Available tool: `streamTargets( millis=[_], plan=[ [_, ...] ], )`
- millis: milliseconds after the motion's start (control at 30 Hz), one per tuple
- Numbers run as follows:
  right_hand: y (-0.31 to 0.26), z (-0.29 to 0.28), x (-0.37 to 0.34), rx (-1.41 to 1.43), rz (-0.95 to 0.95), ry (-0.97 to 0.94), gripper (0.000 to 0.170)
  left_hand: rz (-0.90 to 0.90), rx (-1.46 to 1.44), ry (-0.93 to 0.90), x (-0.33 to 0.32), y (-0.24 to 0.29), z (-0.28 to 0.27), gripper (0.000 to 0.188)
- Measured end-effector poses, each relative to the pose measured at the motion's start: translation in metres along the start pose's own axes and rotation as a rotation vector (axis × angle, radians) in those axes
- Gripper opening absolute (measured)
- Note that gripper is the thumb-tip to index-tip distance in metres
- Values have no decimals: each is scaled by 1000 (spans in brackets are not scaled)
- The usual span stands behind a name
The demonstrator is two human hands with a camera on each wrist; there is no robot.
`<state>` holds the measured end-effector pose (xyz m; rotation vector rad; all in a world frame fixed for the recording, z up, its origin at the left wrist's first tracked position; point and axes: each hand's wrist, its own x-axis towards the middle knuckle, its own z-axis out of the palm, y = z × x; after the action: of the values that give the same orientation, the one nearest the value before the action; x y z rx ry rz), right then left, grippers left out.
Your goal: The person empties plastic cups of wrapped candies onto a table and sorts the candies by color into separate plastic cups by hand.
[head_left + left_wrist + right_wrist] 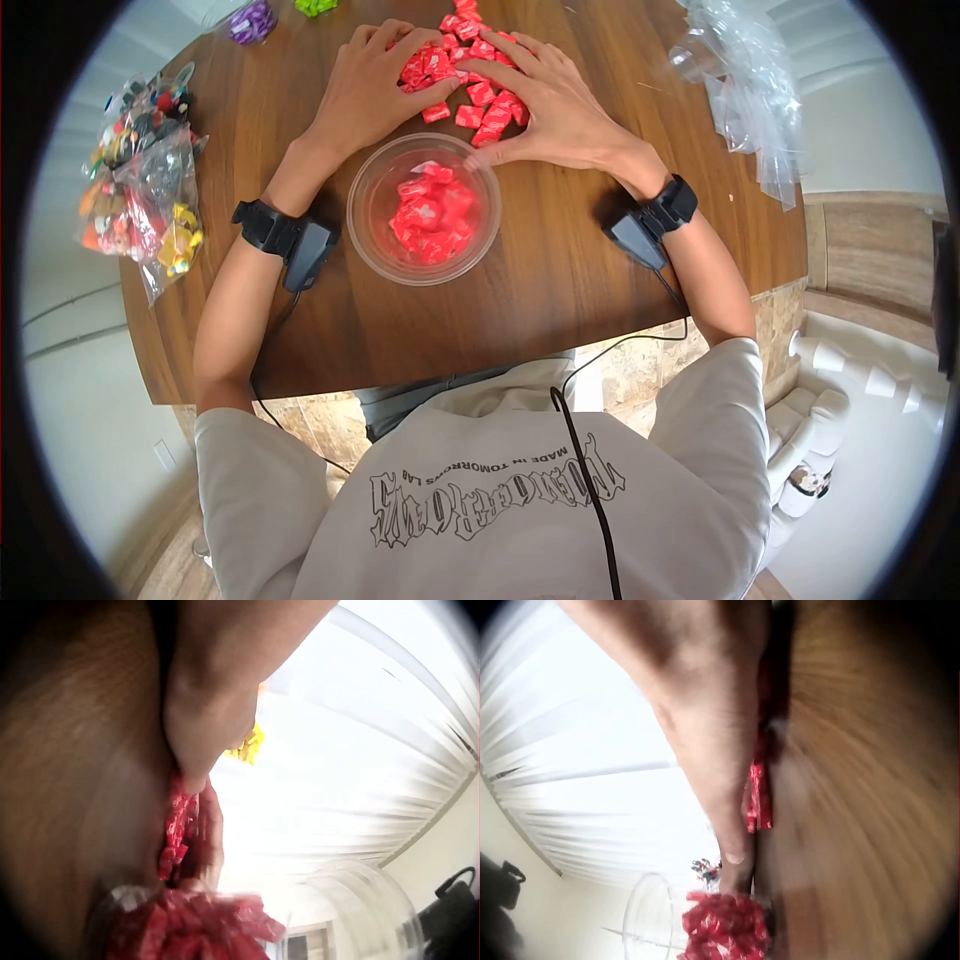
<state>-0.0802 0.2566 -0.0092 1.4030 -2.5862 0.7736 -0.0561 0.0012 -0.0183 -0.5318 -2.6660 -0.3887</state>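
Red wrapped pieces [470, 115] lie in a loose pile on the table beyond a round clear bowl [356, 215]. More red wrapped pieces [432, 215] sit inside the bowl, also visible in the left wrist view [191, 930] and right wrist view [724, 926]. My left hand [372, 88] rests over the pile's left side, its fingers spread and partly bent. My right hand [560, 110] spans the pile's right side, fingers extended, thumb near the bowl's far right rim. Both hands touch the pile; neither shows a clear grip on a piece.
Clear bags of colourful small items [150, 190] lie at the left edge. Empty-looking clear plastic bags [755, 90] lie at the far right. A container of purple pieces [252, 22] and some green pieces [316, 5] stand at the far left. Cables run from both wrists.
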Motion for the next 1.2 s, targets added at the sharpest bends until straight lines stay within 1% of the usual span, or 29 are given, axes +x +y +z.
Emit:
streamTargets(
  millis=[33, 67, 100, 133, 167, 200, 233, 267, 300, 333, 400, 433, 500, 533, 567, 600, 633, 667, 733, 767, 833, 900, 1000, 1100, 1167, 1200],
  plan=[
    [-2, 5, 0, -54, -8, 31, 95, -30, -1, 26, -3, 4, -3, 53],
    [-5, 9, 0, -108, -17, 60, 94, -45, -1, 26, -4, 8, -7, 53],
    [-7, 14, 1, -151, -3, 92, 87, -20, -2, 25, -3, 11, -12, 49],
    [-8, 15, 3, -147, -12, 82, 87, 6, -3, 25, -4, 13, -14, 45],
    [-9, 16, 4, -162, -18, 99, 81, -6, -4, 25, -6, 14, -13, 45],
    [-10, 16, 6, -178, -21, 119, 74, -19, -56, 52, -7, 14, -11, 40],
    [-11, 16, 8, -176, -23, 113, 74, -30, -108, 79, -8, 15, -9, 36],
    [-14, 16, 9, -196, 3, 132, 68, -36, -111, 76, -8, 17, -6, 36],
    [-15, 17, 10, -218, 30, 152, 63, -10, -87, 131, -8, 19, -4, 33],
    [-16, 19, 12, -217, 29, 148, 63, 18, -61, 188, -8, 20, -3, 30],
    [-18, 24, 16, -285, 111, 192, 57, 2, -53, 178, -10, 20, -2, 29],
    [-17, 25, 16, -286, 109, 190, 57, -10, -42, 169, -11, 20, -2, 27],
    [-17, 27, 16, -334, 101, 284, 50, -11, -39, 190, -11, 21, -3, 26],
    [-17, 27, 16, -334, 99, 282, 50, -8, -36, 210, -11, 22, -5, 24],
    [-18, 25, 16, -316, 102, 300, 46, -10, -36, 212, -10, 21, -8, 24],
    [-19, 24, 16, -299, 106, 319, 43, -65, -124, 191, -8, 20, -13, 22],
    [-20, 23, 17, -300, 105, 319, 43, -120, -213, 169, -7, 19, -15, 21],
    [-21, 23, 17, -308, 107, 319, 41, -121, -213, 170, -8, 18, -16, 21],
    [-22, 22, 17, -317, 112, 323, 40, -277, -337, 237, -7, 17, -17, 18],
    [-22, 21, 17, -320, 130, 316, 41, -275, -336, 237, -7, 15, -16, 18],
    [-23, 20, 17, -324, 148, 309, 42, -306, -466, 284, -7, 12, -14, 18],
    [-25, 19, 18, -289, 195, 289, 43, -332, -469, 303, -7, 9, -13, 18],
    [-23, 22, 17, -285, 142, 339, 43, -364, -493, 325, -6, 6, -15, 19],
    [-22, 22, 16, -334, 134, 325, 45, -393, -553, 336, -6, -3, -13, 20],
    [-20, 21, 15, -363, 144, 321, 45, -412, -589, 342, -1, 2, -24, 21],
    [-19, 23, 15, -382, 151, 316, 46, -420, -661, 286, -1, 2, -32, 21]
  ],
)
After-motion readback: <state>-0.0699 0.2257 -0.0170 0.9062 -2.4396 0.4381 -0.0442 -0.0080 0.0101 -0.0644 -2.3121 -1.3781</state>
